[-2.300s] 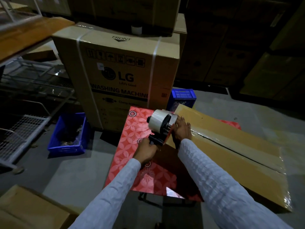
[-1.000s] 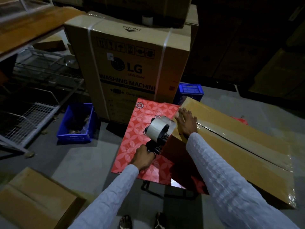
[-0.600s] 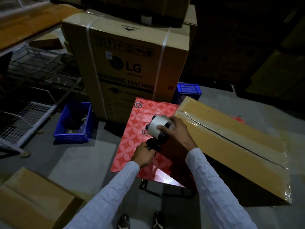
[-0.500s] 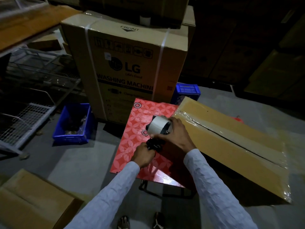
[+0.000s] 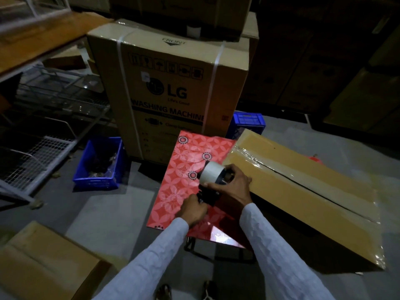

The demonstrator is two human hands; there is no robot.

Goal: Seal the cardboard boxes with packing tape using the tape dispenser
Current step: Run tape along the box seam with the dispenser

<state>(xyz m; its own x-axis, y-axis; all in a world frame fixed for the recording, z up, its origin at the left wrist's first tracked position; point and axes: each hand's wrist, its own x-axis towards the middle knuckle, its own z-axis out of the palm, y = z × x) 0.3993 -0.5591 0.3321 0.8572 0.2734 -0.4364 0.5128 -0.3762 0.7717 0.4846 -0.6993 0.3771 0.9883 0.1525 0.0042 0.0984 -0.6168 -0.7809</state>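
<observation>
Tape dispenser (image 5: 211, 180) held over red desk (image 5: 184, 165), beside cardboard box (image 5: 303, 191)

Dispenser handle hidden inside left hand (image 5: 193, 210), fingers curled tight. Right hand (image 5: 232, 187) grips the tape roll (image 5: 212, 174); blade not visible in dim light.

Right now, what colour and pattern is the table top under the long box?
Red with a pale floral pattern, on the table top; clearest in the head view.

Both hands (image 5: 230, 187) curled, close together
</observation>
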